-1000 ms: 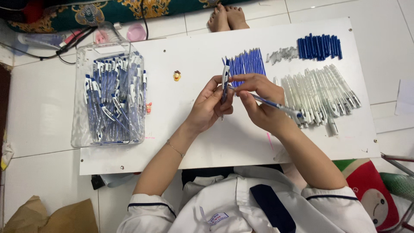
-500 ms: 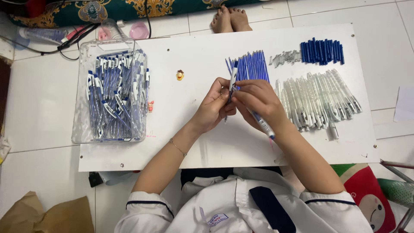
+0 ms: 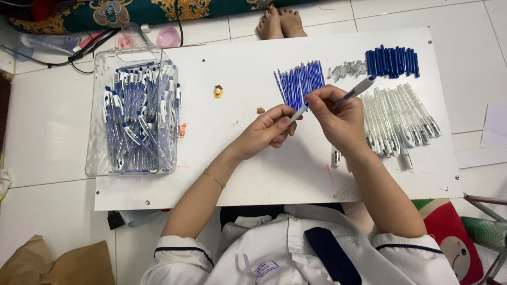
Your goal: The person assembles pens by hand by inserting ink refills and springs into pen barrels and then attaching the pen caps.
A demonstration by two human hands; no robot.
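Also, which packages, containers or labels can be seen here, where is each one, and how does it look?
Clear plastic box: left on the white board, rectangular, filled with blue-and-white pens.
Small label: bottom centre, on the white shirt, white with tiny coloured print.
Brown paper bag: bottom left, on the floor, crumpled.

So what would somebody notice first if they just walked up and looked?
Probably the two hands in the middle of the white board: the left hand and right hand share one pen. Next, the clear box of blue-and-white pens on the left, and the blue refills fanned out behind the hands.
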